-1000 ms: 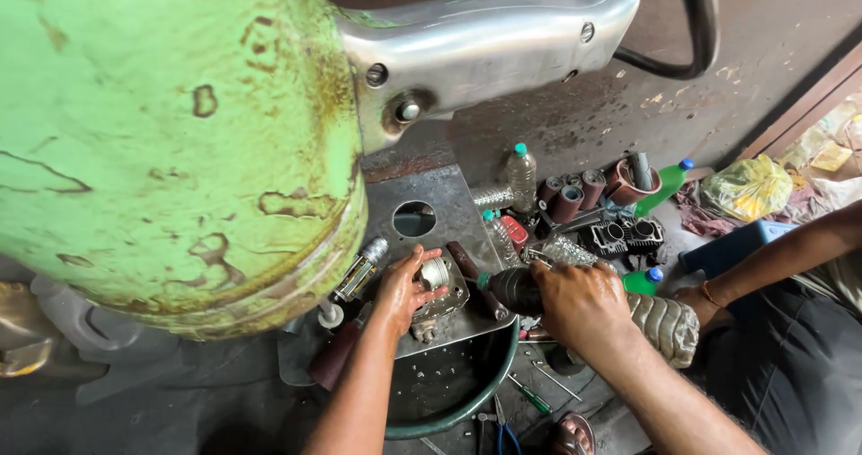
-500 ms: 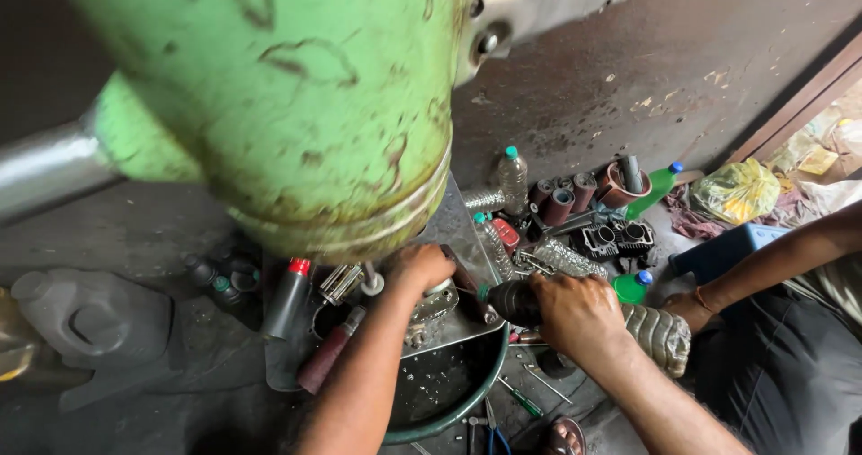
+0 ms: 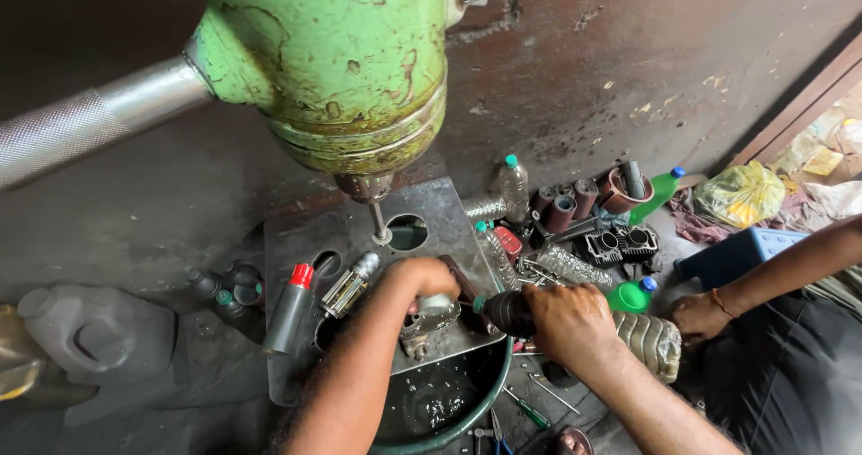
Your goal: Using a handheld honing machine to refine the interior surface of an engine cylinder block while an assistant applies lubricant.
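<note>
My left hand (image 3: 420,280) presses down on a small grey metal part (image 3: 429,318) that lies on the steel table (image 3: 449,217) of a green drill press (image 3: 341,69). My right hand (image 3: 566,320) grips a dark bottle (image 3: 505,311) held sideways, its tip pointing at the metal part. The drill bit (image 3: 379,223) hangs above the table, behind my left hand and apart from it.
A green basin (image 3: 489,401) sits under the table's front edge. On the table's left stand a grey can with a red cap (image 3: 289,311) and a small metal cylinder (image 3: 350,284). Bottles, abrasive sleeves and engine parts (image 3: 620,239) litter the floor. Another person's hand (image 3: 699,316) rests at right.
The view has swung, so the green machine head now sits higher and its lever shows at left. Both hands stay at the metal part; the right hand has drawn slightly closer.
</note>
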